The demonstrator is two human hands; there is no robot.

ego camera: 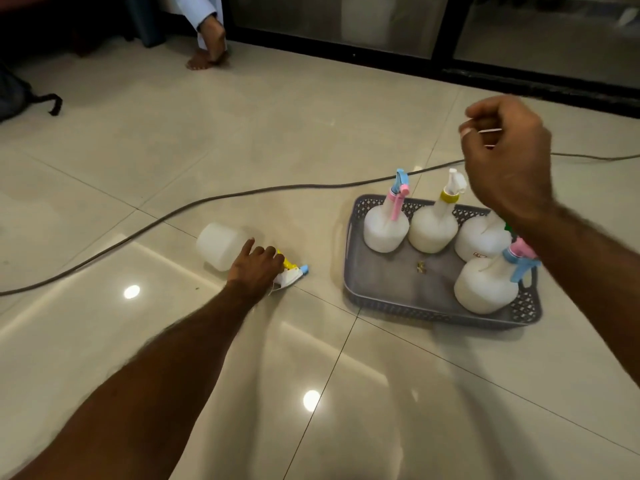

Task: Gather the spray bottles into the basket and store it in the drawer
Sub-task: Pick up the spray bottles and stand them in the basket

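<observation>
A grey perforated basket (388,289) sits on the tiled floor at the right. Several white spray bottles stand in it, among them one with a pink and blue head (385,226), one with a yellow collar (433,226) and one at the front right (485,289). Another white spray bottle (218,245) with a yellow and white head lies on its side on the floor, left of the basket. My left hand (258,268) is closed around its neck. My right hand (507,157) hovers above the basket's far right, fingers curled, holding nothing.
A grey cable (173,213) runs across the floor behind the lying bottle and the basket. Another person's bare feet (207,57) are at the far wall. A dark bag (20,98) lies at the left edge. Dark-framed glass doors (485,36) span the back.
</observation>
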